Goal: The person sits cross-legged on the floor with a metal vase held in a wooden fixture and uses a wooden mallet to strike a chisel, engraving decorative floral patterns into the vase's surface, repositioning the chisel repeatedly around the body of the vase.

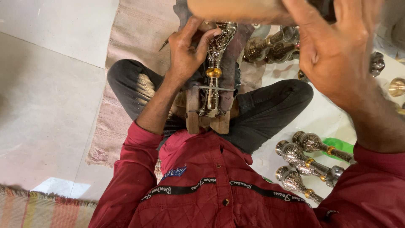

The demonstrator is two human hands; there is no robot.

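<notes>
Head view, looking straight down at a seated person in a dark red quilted shirt (211, 190) and black trousers (270, 109), cross-legged on a pale woven mat (135, 38).

Left hand (190, 50), upper centre of frame, was curled around the upper part of an engraved silver-toned metal vase-shaped piece with a brass-coloured collar (214, 71); fingers bent over its top, thumb side toward the mat. Grip looked closed on it.

The piece lay lengthwise, top centre of frame running down toward the lap, its base seated in a wooden block clamp with a metal bar across it (207, 112), which rested between the knees.

Right hand (337, 46), upper right, was raised close to the camera, blurred, fingers spread and open, holding nothing visible. It was well apart from the clamped piece.

Lower right of frame: three similar engraved metal pieces (303, 162) lay side by side on the white floor (50, 105), next to a green plastic object (339, 145). More dark metal pieces (270, 46) sat at the top, just right of the clamped one.

Striped rug edge (38, 209) in lower left.
</notes>
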